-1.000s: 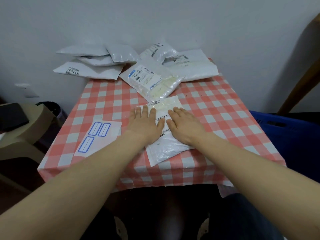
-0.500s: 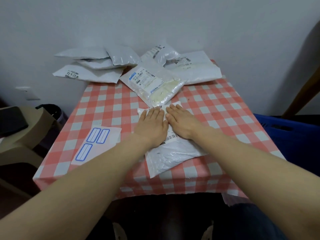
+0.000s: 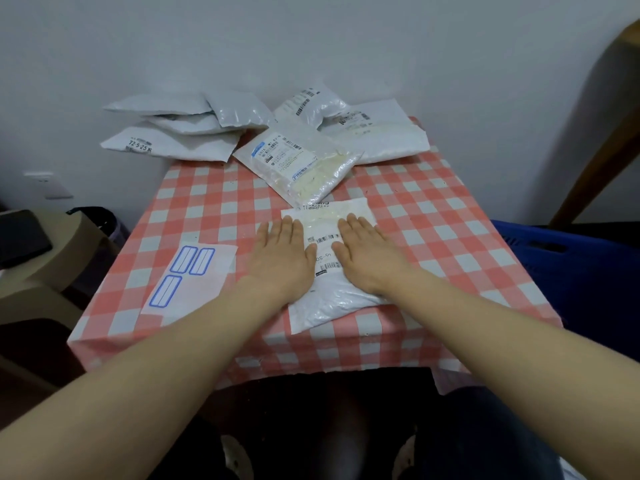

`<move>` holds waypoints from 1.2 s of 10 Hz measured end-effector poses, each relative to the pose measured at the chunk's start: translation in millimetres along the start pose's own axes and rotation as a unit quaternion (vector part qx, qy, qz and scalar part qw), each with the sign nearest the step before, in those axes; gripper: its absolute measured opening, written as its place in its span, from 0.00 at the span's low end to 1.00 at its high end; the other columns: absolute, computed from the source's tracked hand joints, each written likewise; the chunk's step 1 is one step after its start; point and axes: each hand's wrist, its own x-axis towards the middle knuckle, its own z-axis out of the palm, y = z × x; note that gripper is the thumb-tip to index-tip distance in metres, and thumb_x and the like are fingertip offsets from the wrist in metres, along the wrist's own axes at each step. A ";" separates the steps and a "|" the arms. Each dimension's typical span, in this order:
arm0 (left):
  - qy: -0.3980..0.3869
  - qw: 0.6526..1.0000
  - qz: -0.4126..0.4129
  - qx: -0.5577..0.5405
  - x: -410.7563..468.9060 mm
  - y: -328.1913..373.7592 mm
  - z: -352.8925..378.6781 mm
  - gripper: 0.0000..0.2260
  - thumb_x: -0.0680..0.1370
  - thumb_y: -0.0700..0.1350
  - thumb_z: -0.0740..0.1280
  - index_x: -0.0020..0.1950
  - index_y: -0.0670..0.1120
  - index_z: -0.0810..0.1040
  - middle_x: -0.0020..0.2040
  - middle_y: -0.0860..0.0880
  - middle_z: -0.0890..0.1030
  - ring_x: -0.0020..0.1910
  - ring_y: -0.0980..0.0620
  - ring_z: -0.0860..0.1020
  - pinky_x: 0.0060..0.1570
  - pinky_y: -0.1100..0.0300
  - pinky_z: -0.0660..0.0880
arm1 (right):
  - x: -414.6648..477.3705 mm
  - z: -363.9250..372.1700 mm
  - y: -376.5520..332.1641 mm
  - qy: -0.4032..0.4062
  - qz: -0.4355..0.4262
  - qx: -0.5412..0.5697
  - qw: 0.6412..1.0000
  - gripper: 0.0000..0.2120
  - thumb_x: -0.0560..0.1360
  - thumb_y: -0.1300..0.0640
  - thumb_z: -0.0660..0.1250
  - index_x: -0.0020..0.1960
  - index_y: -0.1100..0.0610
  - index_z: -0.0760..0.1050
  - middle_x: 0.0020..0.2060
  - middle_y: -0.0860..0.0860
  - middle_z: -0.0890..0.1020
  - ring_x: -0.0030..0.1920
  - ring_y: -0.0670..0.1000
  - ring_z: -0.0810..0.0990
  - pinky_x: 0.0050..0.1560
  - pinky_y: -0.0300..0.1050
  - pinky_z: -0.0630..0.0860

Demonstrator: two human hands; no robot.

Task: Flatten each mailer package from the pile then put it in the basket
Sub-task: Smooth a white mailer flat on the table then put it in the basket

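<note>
Now we press both our hands down on one white bag (image 3: 332,303) that lies on the near middle of the table (image 3: 443,209), which has a red and white checked cloth on it. Our left hand (image 3: 282,263) is spread flat with straight fingers. It lies over the left edge of the bag, so part of it is on the cloth too. Our right hand (image 3: 369,259) is flat as well, with its fingers straight and close together, on the right part of the bag. Neither hand holds anything. Between the two hands we can see a label with black stripes on the bag. The near end of the bag sticks out toward us past our wrists. Just past its far end lies a see-through bag (image 3: 301,168) with a white label and something pale inside. We cannot tell if the two bags touch. Behind that, at the far edge of the table by the wall, sits the pile (image 3: 239,114) of more white and grey bags. To the left of our left hand lies a sheet of paper (image 3: 207,282) with three blue boxes on it. The blue basket (image 3: 571,278) stands just beside the right edge of the table.
</note>
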 end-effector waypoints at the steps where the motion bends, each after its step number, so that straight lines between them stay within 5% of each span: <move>1: -0.004 1.000 -0.001 0.014 -2.7 1.8 1.8 0.26 0.83 0.53 0.41 0.78 0.41 0.45 0.78 0.44 0.47 0.77 0.48 0.44 0.73 0.49 0.35 | -2.5 6.3 -1.1 0.018 0.005 -0.024 1.000 0.26 0.83 0.48 0.42 0.78 0.57 0.45 0.78 0.53 0.47 0.77 0.51 0.44 0.75 0.48 0.41; 3: 0.028 0.996 0.005 0.079 -9.0 5.9 -10.8 0.25 0.83 0.51 0.44 0.77 0.41 0.51 0.78 0.44 0.50 0.77 0.45 0.47 0.73 0.46 0.39 | -2.9 -20.3 -4.5 -0.071 0.014 0.047 0.996 0.25 0.83 0.50 0.43 0.78 0.58 0.46 0.77 0.54 0.45 0.77 0.53 0.42 0.75 0.55 0.41; 4: 0.068 0.997 0.021 0.009 -22.1 14.8 -18.0 0.21 0.83 0.49 0.47 0.74 0.42 0.60 0.74 0.45 0.62 0.73 0.46 0.61 0.73 0.48 0.49 | -15.6 -42.0 -3.7 -0.052 0.003 0.029 0.998 0.24 0.83 0.52 0.44 0.78 0.56 0.48 0.77 0.55 0.46 0.77 0.53 0.43 0.73 0.58 0.40; 7: 0.017 1.000 0.000 -0.019 -45.0 29.2 8.7 0.26 0.83 0.52 0.42 0.77 0.40 0.46 0.78 0.42 0.48 0.77 0.46 0.48 0.74 0.52 0.41 | -47.1 10.7 -5.1 0.021 -0.005 -0.004 1.000 0.27 0.83 0.47 0.42 0.78 0.54 0.40 0.77 0.54 0.41 0.77 0.51 0.39 0.75 0.47 0.39; 12: 0.002 1.000 -0.006 -0.009 -45.8 31.1 10.2 0.26 0.83 0.52 0.42 0.78 0.39 0.45 0.78 0.42 0.47 0.77 0.46 0.46 0.75 0.54 0.40 | -44.4 12.5 -5.4 0.003 -0.002 -0.016 1.000 0.27 0.83 0.48 0.41 0.78 0.54 0.39 0.77 0.54 0.40 0.77 0.51 0.39 0.75 0.48 0.39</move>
